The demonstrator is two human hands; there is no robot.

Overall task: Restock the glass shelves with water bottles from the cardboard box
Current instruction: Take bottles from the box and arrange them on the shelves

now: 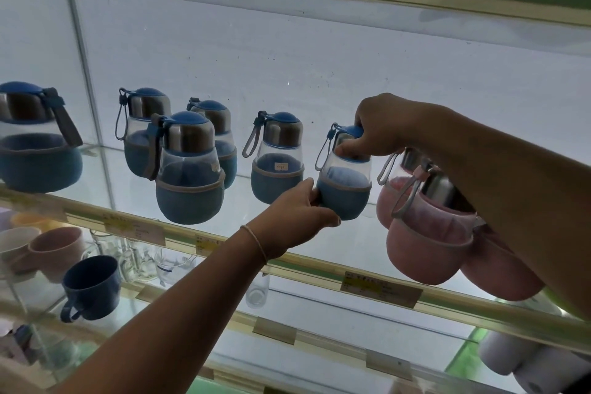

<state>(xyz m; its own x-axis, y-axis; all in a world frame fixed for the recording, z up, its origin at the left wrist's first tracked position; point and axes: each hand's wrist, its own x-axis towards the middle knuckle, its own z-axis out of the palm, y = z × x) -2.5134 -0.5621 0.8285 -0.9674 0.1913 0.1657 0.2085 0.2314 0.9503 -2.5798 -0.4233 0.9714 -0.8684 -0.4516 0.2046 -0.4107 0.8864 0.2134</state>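
A blue-sleeved water bottle (346, 184) with a steel cap stands on the glass shelf (96, 169). My left hand (297, 214) grips its fabric base from below-left. My right hand (380, 128) grips its cap from above. Several more blue bottles (188, 169) stand to its left on the same shelf. Pink-sleeved bottles (428, 240) crowd close on its right, partly hidden behind my right forearm. The cardboard box is out of sight.
On the shelf below sit a dark blue mug (91, 286), a pink mug (56, 251) and clear glasses (140, 259). Price labels (380, 288) line the shelf's front edge. White cylinders (524, 361) lie at the bottom right. Another shelf runs overhead.
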